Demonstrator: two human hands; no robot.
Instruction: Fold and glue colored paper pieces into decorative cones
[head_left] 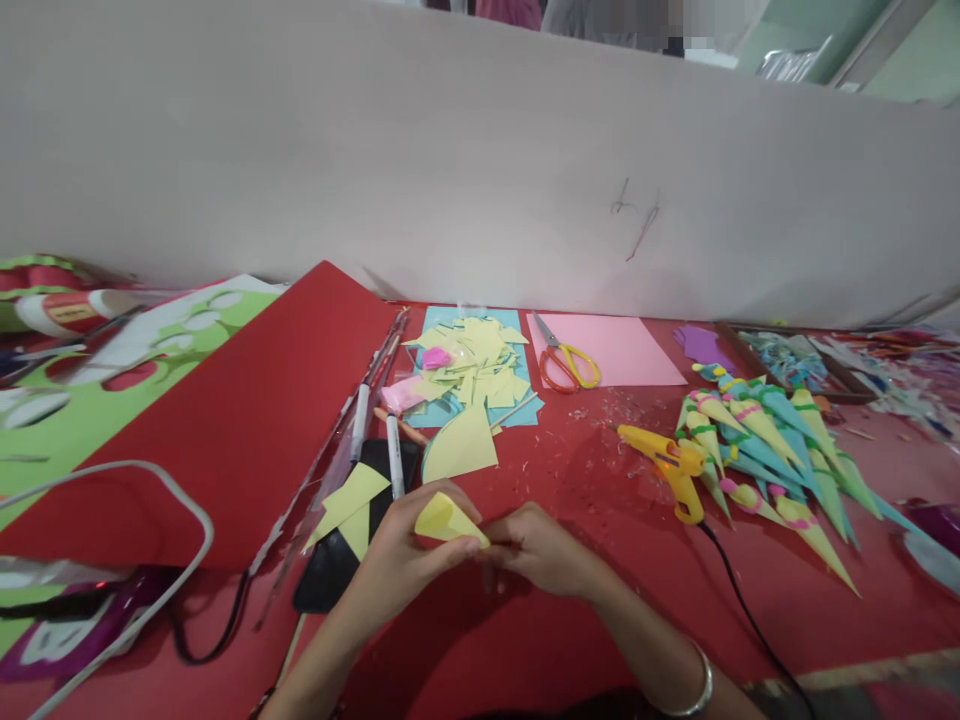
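A yellow paper cone is held low over the red table, its wide end to the left and its point to the right. My left hand wraps round the cone, thumb along its near side. At the pointed end, my right hand pinches the tip, with some of its fingers hidden behind. Just beyond my hands lies a curved yellow paper piece. More yellow paper pieces rest on a black flat object beside my left wrist.
Beyond lie a heap of yellow cut paper, scissors and pink paper. On the right are a yellow glue gun with a cord and a pile of decorated paper cones. A red sheet and a white cable occupy the left.
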